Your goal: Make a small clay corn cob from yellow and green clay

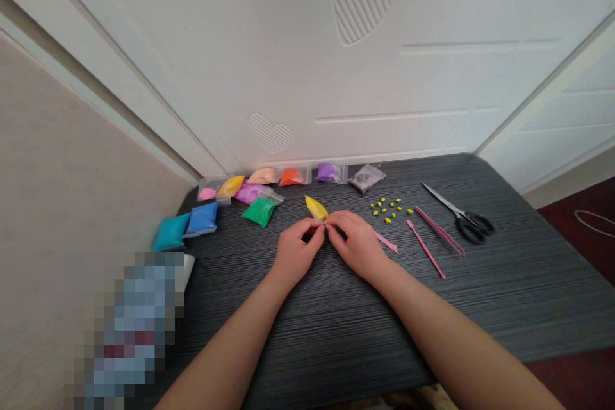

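Observation:
A small clear bag of yellow modelling clay [316, 207] stands out from between my fingertips at the middle of the table. My left hand [298, 248] is closed in a pinch on the near end of this bag. Pinching the same end from the other side, my right hand [358, 242] has its thumb and fingers almost touching those of the left. The fingers hide the bag's mouth. Right of my hands lie several tiny yellow-and-green clay pieces [384, 211]. A flat pink tool [387, 243] is partly covered by my right hand.
A pink stick tool [426, 250], pink tweezers [441, 232] and black-handled scissors [459, 214] lie to the right. Bags of green [259, 211], blue [202, 219], teal [171, 232], orange [292, 176], purple [328, 172] and grey clay [366, 178] line the left and back. A white panel rises behind.

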Tool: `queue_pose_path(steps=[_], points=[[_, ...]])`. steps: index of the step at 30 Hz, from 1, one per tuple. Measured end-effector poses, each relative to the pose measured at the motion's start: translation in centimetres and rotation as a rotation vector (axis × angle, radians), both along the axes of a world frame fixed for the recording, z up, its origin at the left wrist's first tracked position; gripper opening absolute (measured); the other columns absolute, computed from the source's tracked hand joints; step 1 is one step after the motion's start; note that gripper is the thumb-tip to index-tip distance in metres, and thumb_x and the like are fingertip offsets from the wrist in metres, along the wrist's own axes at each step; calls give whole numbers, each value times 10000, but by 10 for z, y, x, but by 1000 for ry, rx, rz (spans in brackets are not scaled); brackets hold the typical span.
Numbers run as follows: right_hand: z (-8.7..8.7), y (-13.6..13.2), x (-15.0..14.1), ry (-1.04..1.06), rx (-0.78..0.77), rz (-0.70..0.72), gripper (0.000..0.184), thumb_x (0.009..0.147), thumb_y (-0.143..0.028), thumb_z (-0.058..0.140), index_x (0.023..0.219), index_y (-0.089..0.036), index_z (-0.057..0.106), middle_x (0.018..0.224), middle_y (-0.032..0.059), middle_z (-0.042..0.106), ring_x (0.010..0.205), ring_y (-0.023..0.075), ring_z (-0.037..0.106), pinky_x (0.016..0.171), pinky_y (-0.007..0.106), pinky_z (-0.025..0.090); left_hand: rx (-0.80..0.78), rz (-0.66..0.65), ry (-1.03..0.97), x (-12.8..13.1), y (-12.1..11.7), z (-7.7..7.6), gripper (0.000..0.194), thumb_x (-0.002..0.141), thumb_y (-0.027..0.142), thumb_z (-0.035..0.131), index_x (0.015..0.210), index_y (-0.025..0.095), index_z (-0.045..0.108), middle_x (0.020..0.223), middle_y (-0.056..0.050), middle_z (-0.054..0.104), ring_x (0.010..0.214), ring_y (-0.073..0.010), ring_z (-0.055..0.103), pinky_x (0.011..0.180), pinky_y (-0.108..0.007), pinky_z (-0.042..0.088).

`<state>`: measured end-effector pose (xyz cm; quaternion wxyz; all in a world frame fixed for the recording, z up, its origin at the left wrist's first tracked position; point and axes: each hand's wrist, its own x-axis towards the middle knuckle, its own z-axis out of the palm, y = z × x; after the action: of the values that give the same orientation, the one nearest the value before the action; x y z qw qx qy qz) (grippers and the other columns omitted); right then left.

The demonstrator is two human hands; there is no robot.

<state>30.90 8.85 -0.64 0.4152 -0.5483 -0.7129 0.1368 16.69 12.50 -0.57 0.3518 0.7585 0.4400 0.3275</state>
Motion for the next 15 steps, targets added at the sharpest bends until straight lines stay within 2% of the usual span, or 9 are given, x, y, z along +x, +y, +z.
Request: queue_pose_path(steps=[6, 15], points=[[1, -1, 1, -59, -21, -25, 183, 817, -177, 440, 919, -204, 589, 929, 41, 636, 900, 171, 550, 816, 328, 397, -6, -34, -13, -1, 3, 0, 179, 790, 308, 476, 812, 186, 605, 826, -21, 640, 766, -152, 580, 725, -264, 440], [1, 3, -2, -101, -20, -8, 179, 825, -174, 429, 889, -207, 592, 913, 40, 643, 897, 170, 552, 802, 320, 375, -36, -9, -28, -1, 3, -2, 199, 808, 338, 449, 783, 179, 566, 762, -6, 599, 717, -138, 549, 695, -249, 418]])
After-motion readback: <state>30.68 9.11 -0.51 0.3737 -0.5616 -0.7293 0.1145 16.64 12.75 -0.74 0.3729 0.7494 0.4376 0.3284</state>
